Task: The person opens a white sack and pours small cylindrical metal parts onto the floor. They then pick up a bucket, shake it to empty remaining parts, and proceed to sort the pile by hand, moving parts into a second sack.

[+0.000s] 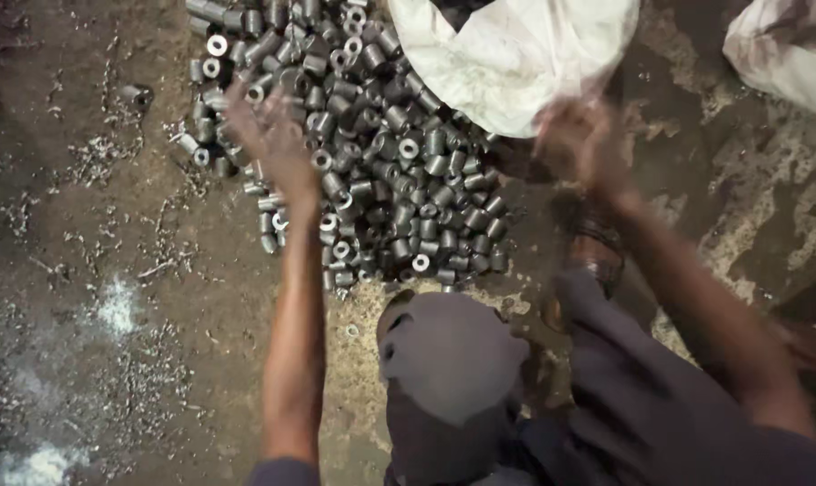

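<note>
While the left hand (268,135) hovers with fingers spread, holding nothing, over the left edge of the pile of short metal sleeves (372,144) at upper centre, the blurred right hand (581,142), grip unreadable, lies right of it beside the white sack (507,54).

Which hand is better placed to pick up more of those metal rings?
Likely the left hand: it hovers spread right over the ring pile. The blurred right hand is beside the white sack.
</note>
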